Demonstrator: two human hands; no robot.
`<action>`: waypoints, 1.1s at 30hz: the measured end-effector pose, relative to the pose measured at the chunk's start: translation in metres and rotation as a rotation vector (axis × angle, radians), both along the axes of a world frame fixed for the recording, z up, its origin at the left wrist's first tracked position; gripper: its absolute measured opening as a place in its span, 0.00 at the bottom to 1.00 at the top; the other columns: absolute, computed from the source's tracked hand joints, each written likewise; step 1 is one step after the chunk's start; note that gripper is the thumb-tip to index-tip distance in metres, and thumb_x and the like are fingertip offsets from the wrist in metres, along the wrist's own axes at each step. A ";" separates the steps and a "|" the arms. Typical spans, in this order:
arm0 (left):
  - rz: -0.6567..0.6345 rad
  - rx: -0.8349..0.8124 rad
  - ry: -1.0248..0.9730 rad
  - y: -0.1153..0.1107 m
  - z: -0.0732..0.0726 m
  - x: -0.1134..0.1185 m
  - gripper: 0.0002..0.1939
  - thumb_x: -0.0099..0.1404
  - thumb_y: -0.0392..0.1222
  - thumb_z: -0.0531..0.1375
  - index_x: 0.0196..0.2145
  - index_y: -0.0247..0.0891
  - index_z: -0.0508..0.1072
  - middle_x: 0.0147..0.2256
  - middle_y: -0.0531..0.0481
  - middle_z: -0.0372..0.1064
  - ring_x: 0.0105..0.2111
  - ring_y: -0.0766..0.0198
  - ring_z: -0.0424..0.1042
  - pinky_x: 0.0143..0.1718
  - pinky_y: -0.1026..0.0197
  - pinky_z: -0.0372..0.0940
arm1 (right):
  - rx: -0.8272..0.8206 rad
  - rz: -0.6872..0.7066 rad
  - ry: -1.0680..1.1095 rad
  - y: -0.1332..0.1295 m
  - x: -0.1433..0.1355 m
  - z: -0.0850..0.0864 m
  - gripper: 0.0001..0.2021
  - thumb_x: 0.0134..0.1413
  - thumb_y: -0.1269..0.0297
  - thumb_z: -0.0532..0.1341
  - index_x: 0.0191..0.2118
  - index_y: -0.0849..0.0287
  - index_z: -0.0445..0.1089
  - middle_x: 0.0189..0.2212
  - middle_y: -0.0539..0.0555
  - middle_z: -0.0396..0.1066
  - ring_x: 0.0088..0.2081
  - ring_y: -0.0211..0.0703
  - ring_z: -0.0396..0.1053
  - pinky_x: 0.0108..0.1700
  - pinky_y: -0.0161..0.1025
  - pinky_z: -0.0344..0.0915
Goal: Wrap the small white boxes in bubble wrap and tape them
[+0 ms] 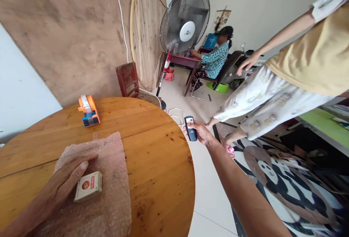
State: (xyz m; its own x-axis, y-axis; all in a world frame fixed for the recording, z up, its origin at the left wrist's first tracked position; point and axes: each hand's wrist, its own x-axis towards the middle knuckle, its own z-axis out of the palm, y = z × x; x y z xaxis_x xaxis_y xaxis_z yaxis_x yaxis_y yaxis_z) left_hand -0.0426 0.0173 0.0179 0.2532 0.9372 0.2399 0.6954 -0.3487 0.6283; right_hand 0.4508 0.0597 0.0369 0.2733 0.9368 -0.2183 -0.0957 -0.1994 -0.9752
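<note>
My left hand [72,173] lies flat with fingers stretched out on a sheet of pinkish bubble wrap [114,178] on the round wooden table [160,168]. Beside its thumb sits a small cream box [89,186] with red print. Out past the table's right edge, my right hand [201,132] is closed round a dark remote control [191,129], its thumb on the buttons near a red one. The remote points toward a standing fan [185,22] across the room.
An orange and blue tape dispenser [89,110] stands at the table's far side. Behind the table is a reddish wooden chair [128,80]. A person in yellow [308,51] stands at the right by a panda rug [280,178]; another person [215,60] sits at a desk. White cable [177,110] lies on the floor.
</note>
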 end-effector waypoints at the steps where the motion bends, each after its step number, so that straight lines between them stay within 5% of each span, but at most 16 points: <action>1: -0.009 -0.028 -0.009 0.000 0.000 -0.001 0.28 0.67 0.62 0.45 0.49 0.47 0.77 0.53 0.50 0.74 0.56 0.52 0.70 0.61 0.48 0.63 | 0.007 -0.002 -0.007 0.000 -0.001 0.002 0.15 0.40 0.66 0.69 0.35 0.58 0.65 0.28 0.53 0.76 0.24 0.41 0.72 0.25 0.37 0.69; 9: -0.045 -0.126 -0.107 0.005 -0.017 -0.008 0.24 0.70 0.58 0.47 0.53 0.47 0.73 0.58 0.49 0.68 0.61 0.53 0.64 0.66 0.46 0.55 | -0.050 0.083 -0.105 -0.017 -0.031 0.015 0.18 0.39 0.64 0.70 0.38 0.56 0.66 0.25 0.48 0.72 0.23 0.41 0.70 0.22 0.36 0.67; 11: -0.057 -0.119 -0.115 0.006 -0.020 -0.009 0.25 0.70 0.58 0.47 0.53 0.47 0.74 0.57 0.49 0.69 0.59 0.53 0.65 0.64 0.46 0.57 | -0.045 0.157 -0.310 -0.020 -0.051 0.013 0.22 0.40 0.63 0.70 0.43 0.55 0.66 0.27 0.47 0.72 0.25 0.40 0.70 0.23 0.36 0.67; 14: -0.050 -0.105 -0.122 0.008 -0.022 -0.010 0.25 0.69 0.59 0.48 0.51 0.47 0.75 0.55 0.48 0.72 0.58 0.52 0.67 0.62 0.46 0.60 | -0.010 0.231 -0.950 -0.012 -0.087 0.007 0.23 0.43 0.63 0.67 0.49 0.52 0.67 0.34 0.50 0.75 0.34 0.45 0.73 0.33 0.39 0.69; 20: -0.051 -0.105 -0.126 0.011 -0.025 -0.011 0.24 0.70 0.58 0.47 0.51 0.46 0.75 0.56 0.49 0.71 0.59 0.54 0.66 0.63 0.47 0.58 | 0.005 0.319 -1.217 0.025 -0.139 0.005 0.21 0.45 0.69 0.63 0.49 0.54 0.72 0.44 0.58 0.76 0.46 0.57 0.72 0.46 0.45 0.64; 27: -0.073 -0.093 -0.111 0.010 -0.016 -0.007 0.27 0.69 0.59 0.47 0.50 0.42 0.76 0.54 0.47 0.73 0.57 0.53 0.68 0.62 0.49 0.61 | 0.000 0.365 -1.307 0.024 -0.128 0.009 0.25 0.44 0.60 0.66 0.52 0.54 0.72 0.49 0.57 0.74 0.51 0.57 0.68 0.52 0.45 0.60; 33: -0.100 -0.090 -0.125 0.007 -0.008 -0.006 0.28 0.70 0.59 0.46 0.49 0.40 0.75 0.54 0.45 0.72 0.57 0.53 0.68 0.63 0.48 0.59 | -0.052 0.296 -1.268 -0.008 -0.106 0.011 0.16 0.46 0.61 0.64 0.44 0.52 0.76 0.39 0.53 0.77 0.41 0.50 0.71 0.41 0.40 0.62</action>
State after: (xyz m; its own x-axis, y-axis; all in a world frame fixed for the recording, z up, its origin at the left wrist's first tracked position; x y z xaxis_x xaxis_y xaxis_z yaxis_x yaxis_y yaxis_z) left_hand -0.0482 0.0248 0.0098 0.3196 0.9280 0.1914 0.5749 -0.3505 0.7393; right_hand 0.3451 0.0516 0.0479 0.1006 0.9949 -0.0001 0.9342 -0.0945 -0.3439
